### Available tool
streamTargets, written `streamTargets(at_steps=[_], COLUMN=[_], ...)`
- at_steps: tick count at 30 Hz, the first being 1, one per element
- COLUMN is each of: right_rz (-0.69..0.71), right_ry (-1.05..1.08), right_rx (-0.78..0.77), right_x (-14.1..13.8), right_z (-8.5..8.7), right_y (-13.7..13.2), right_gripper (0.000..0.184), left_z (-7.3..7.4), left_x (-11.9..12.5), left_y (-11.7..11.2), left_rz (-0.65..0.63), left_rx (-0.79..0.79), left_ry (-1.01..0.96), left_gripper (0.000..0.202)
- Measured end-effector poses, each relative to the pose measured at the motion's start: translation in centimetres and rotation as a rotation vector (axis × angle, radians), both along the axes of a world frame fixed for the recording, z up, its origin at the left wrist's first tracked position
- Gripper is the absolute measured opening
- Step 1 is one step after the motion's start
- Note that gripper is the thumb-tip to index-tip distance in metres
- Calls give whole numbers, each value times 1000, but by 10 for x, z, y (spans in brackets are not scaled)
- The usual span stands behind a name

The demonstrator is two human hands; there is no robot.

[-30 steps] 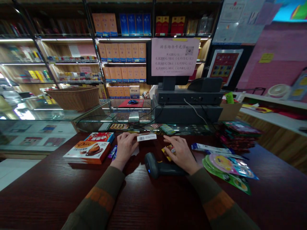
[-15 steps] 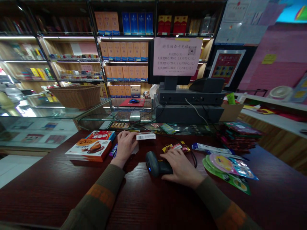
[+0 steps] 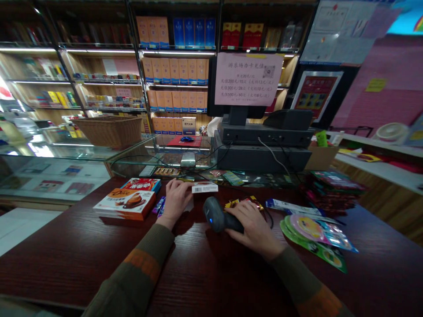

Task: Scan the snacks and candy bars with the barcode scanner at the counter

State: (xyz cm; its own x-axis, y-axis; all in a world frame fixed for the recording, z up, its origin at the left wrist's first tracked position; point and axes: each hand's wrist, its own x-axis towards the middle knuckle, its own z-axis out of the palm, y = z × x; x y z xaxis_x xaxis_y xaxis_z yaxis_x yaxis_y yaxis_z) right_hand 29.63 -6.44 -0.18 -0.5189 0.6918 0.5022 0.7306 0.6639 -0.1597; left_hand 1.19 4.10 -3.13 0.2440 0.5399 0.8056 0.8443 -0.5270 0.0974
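Dark wood counter (image 3: 211, 273), glass display case (image 3: 56, 176), lit shelves of boxed goods (image 3: 175, 70), left hand (image 3: 176, 200) pinching white barcoded box (image 3: 205, 188), right hand (image 3: 253, 229) closed around handheld barcode scanner (image 3: 216, 215)

Just right of my left fingers (image 3: 175, 188) sits a small white carton (image 3: 205, 187). My right fingers (image 3: 246, 214) lie over a black handheld barcode scanner (image 3: 218, 215). Stacked orange boxes (image 3: 124, 203) lie leftward, shiny foil snack packets (image 3: 313, 233) rightward, a glass display case (image 3: 139, 152) behind.
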Motion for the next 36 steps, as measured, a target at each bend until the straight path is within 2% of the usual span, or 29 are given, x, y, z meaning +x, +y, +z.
streamTargets(at_steps=[5,12,30,36], right_rz=[19,63,30,50], right_ry=[83,55,24,0], right_rx=[-9,-100,-139,-176], right_x=[6,12,11,8], right_z=[7,12,9,5], right_y=[0,0,0,2], right_gripper=[43,37,34,42], left_z=[0,6,5,4], left_x=[5,9,10,9], left_y=[-1,-8,-9,-9], left_rz=[-24,-68,-71,-87], left_rx=[7,-59,-57,-83], left_ry=[-4,49,74,70], left_gripper=[22,41,41,40])
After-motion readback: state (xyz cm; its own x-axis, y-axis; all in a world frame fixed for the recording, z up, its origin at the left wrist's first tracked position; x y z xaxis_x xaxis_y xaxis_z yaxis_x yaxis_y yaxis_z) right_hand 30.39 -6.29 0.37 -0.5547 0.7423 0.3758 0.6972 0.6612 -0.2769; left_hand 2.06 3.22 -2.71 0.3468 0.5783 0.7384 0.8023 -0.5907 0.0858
